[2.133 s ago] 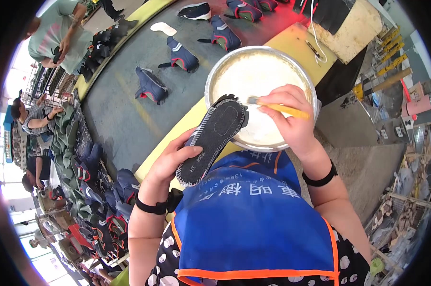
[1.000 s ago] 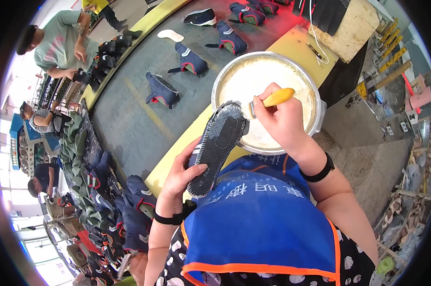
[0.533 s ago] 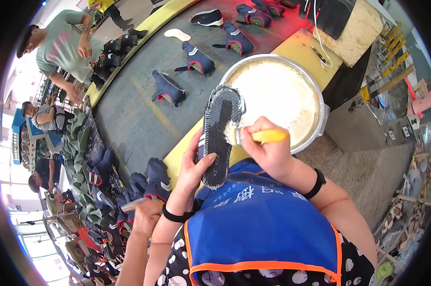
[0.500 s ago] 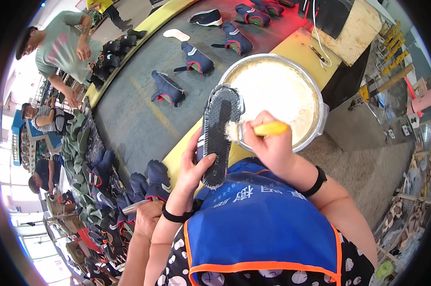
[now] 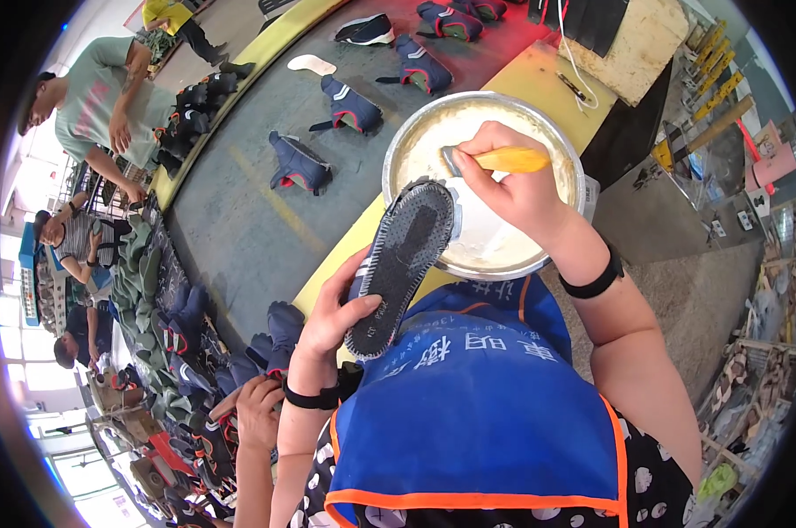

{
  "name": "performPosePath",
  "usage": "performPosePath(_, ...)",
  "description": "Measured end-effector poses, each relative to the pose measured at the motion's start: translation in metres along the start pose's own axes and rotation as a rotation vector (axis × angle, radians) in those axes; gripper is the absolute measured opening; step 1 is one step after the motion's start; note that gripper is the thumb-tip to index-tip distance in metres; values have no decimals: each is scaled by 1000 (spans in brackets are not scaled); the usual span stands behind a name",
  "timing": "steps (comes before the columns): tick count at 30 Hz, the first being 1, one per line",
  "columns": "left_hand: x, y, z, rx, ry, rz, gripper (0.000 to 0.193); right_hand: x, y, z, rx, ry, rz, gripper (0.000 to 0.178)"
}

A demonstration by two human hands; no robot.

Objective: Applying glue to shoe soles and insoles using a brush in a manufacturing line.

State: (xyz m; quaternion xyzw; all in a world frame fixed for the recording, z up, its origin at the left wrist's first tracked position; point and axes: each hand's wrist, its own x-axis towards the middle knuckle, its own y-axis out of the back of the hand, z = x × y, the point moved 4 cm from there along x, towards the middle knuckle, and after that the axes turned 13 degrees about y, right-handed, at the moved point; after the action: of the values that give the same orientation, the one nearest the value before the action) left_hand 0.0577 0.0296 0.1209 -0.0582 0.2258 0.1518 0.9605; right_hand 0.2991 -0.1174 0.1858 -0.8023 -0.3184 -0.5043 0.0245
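- Shoe point(image 5: 408, 242): underside up, left hand point(image 5: 332, 319) gripping narrow end, presumably leaving rest exposed.
- Right hand point(image 5: 517, 183) pinches brush point(image 5: 514, 159) over basin point(image 5: 483, 95) at tabletop's near edge point(image 5: 338, 264), likely for reach.

One head-worn fisheye view, left of a pair, looking down from above, hands point(image 5: 521, 189) near and central, table point(image 5: 222, 216) beyond them, edges bowed.
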Motion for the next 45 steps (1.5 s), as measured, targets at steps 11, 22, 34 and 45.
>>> performPosePath(11, -4, 8, -21, -452, 208, -149, 72, 8, 5, -19, -46, 27, -69, 12)
performPosePath(22, -21, 13, 7, -456, 214, -70, 68, 11, -12, 19, 112, -166, -252, 14)
performPosePath(34, 71, 211, -34, -731, 336, 748, 58, -41, 59, 64, -41, -471, 64, 12)
performPosePath(45, 162, 322, -89, 246, 497, 921, 88, -34, 67, 54, -150, -506, 62, 12)
